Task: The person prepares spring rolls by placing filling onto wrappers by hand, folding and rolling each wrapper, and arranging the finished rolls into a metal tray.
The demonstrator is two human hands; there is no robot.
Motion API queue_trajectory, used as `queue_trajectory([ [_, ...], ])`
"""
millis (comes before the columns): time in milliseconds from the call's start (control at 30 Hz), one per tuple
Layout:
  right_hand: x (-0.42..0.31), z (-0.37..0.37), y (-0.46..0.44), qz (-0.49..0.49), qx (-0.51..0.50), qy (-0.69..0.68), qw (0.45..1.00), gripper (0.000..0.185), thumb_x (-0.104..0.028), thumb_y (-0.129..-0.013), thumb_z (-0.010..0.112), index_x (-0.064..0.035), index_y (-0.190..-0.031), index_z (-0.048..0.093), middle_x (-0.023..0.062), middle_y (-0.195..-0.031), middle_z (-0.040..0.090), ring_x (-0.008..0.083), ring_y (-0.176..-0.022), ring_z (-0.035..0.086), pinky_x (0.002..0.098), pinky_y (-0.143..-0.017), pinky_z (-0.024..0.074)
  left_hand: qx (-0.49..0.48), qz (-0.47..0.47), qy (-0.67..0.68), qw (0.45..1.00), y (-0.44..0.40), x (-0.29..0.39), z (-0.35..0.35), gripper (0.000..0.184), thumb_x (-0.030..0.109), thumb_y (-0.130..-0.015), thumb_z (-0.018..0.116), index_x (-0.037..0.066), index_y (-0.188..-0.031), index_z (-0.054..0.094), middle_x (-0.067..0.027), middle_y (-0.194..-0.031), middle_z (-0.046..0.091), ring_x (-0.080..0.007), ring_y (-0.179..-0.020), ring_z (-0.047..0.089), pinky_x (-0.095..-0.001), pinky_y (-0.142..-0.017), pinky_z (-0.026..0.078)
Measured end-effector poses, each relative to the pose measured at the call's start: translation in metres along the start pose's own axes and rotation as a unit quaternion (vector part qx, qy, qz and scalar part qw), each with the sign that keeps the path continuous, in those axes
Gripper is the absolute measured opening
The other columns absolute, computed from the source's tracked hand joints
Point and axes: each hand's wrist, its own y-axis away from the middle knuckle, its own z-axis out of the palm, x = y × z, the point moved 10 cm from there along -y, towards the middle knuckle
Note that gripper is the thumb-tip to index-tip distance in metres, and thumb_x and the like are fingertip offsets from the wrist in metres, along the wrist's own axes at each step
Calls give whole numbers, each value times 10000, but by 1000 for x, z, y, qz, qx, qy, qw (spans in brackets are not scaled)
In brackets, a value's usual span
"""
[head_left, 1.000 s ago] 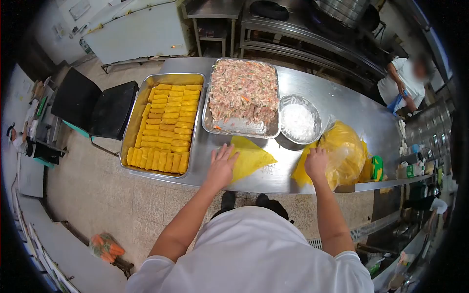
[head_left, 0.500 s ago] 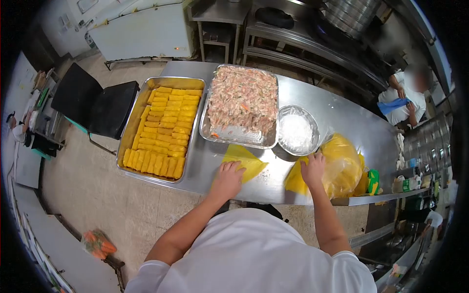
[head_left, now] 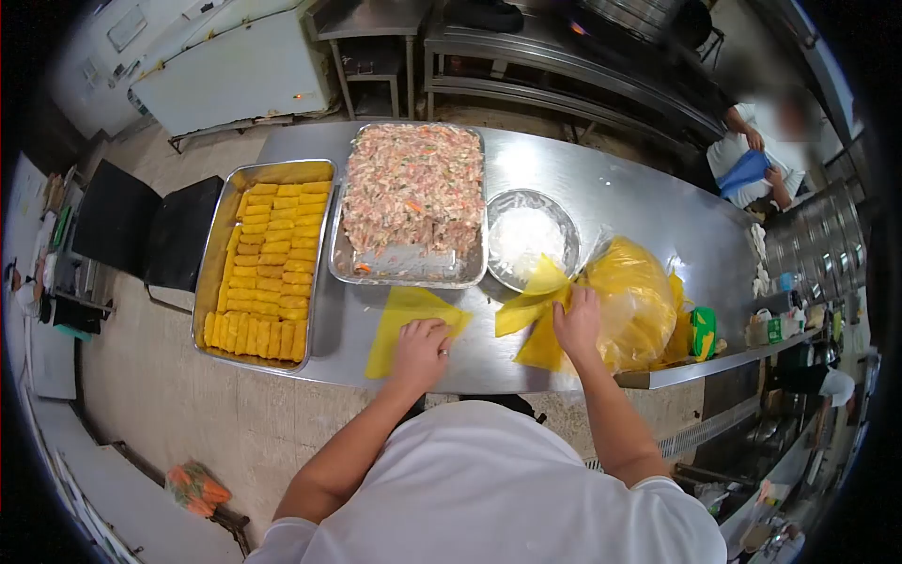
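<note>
A thin yellow wrapper sheet (head_left: 390, 326) lies on the steel table in front of me. My left hand (head_left: 420, 354) is over its right part, fingers bent and drawn together on it. My right hand (head_left: 576, 326) pinches another yellow wrapper (head_left: 522, 314), whose upper corner stands up over the rim of a round metal bowl (head_left: 573, 222) of white powder. More yellow sheet hangs under that hand, beside a clear plastic bag of yellow wrappers (head_left: 631, 296). Behind my left hand stands a metal tray of chopped meat-and-vegetable filling (head_left: 413, 183).
A deep tray of yellow rolls (head_left: 268, 273) stands at the table's left end, by a black chair (head_left: 183, 230). A green package (head_left: 702, 332) lies right of the bag. Another person (head_left: 752, 160) holds something blue at the back right. A bag of carrots (head_left: 199, 489) is low on the left.
My right hand has drawn a yellow wrapper up and left toward the bowl. More of the left sheet now shows beside my left hand. The whole view has shifted.
</note>
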Motion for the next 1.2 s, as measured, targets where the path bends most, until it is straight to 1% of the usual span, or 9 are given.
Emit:
queue_trajectory([
  [67,-3,-11,-13,11,26,-6,1000,468,-114,-869,785,-8,-1300,637,237,-1216,626,429,-1140,599,512,-983,504,-15,16,51,998,-20,24,12,324,161,-907,765,64,-1215,745,-144,-1215,725,-359,-1152,648,-497,-1023,507],
  [267,19,-19,-24,8,26,23,999,573,-115,-842,802,10,-1359,591,255,-1250,595,439,-1155,573,516,-991,492,-131,-172,135,967,-82,34,110,354,252,-924,802,65,-1222,758,-172,-1066,732,-410,-1014,694,-523,-901,558],
  [367,25,-40,-6,41,6,53,998,608,-172,-816,837,19,-1343,602,264,-1292,583,437,-1192,553,522,-1016,477,-157,-130,120,972,-97,48,132,340,275,-884,859,48,-1125,784,-167,-1030,737,-373,-935,712,-488,-841,572],
  [500,32,-47,28,90,-42,138,986,667,-290,-798,859,10,-1343,616,242,-1288,584,417,-1219,542,526,-1038,455,-113,-6,149,982,-89,95,122,221,245,-874,843,55,-962,774,-172,-1182,727,-372,-1066,692,-454,-923,567],
  [667,56,-10,53,63,-59,208,974,340,-265,-840,804,-25,-1061,709,181,-1216,614,379,-1162,561,514,-996,452,-103,171,138,970,-71,149,130,120,161,-848,781,55,-865,726,-202,-1327,682,-423,-1231,617,-498,-1071,511],
  [933,55,-113,14,64,97,128,985,76,-93,-849,729,-42,-906,729,139,-1127,643,368,-1097,578,515,-954,445,-256,333,-24,907,-42,171,191,305,171,-865,666,-36,-1054,786,-224,-1536,579,-387,-1487,480,-546,-1234,382],
  [1033,47,-128,0,57,98,91,989,60,-92,-847,725,-51,-891,726,136,-1121,647,374,-1095,578,519,-951,444,-284,338,-24,897,-42,183,205,373,191,-868,685,-34,-1150,777,-217,-1567,556,-380,-1533,435,-564,-1276,334],
  [1167,24,-95,4,-25,-12,72,997,118,-119,-838,725,-60,-932,765,130,-1145,664,369,-1130,585,519,-976,446,-391,324,-36,861,-50,198,207,438,247,-879,732,-5,-1236,761,-200,-1580,550,-363,-1542,427,-580,-1289,309],
  [1200,19,-78,14,-52,-43,84,994,141,-128,-835,724,-61,-948,775,131,-1154,669,368,-1140,586,519,-986,446,-356,335,-28,872,-52,196,204,405,270,-886,743,18,-1202,773,-201,-1553,573,-367,-1533,441,-593,-1286,306],
])
